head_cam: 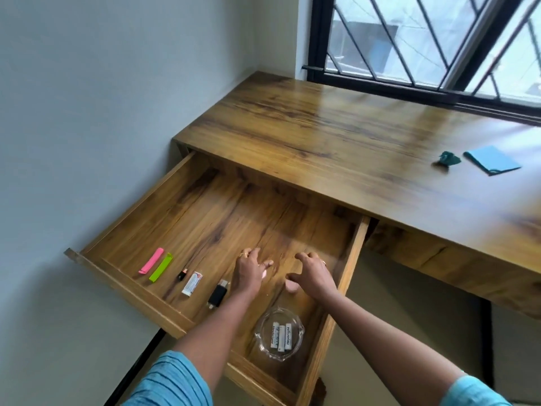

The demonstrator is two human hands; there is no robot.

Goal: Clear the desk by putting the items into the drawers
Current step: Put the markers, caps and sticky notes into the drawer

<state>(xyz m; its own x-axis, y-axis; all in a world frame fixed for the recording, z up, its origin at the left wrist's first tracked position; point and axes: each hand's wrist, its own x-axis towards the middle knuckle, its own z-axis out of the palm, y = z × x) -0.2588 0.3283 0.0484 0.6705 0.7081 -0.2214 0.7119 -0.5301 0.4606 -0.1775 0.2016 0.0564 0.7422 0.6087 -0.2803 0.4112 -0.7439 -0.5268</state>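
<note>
both grips hover low inside the open drawer (126, 206). my left grip (250, 273) and right grip (313, 273) are side by side, fingers spread and loosely curled, holding nothing i can see (a pale spot under the left fingers is too blurred to name). to their left lie a pink clip (151, 260), a green clip (161, 267), a small tube (192, 283) and a black adapter (218, 294). nearer, a glass dish (260, 332) holds three batteries (281, 336). far right on the worktop (322, 127) sit a blue pad (491, 159) and a blurred green scrap (446, 162).
</note>
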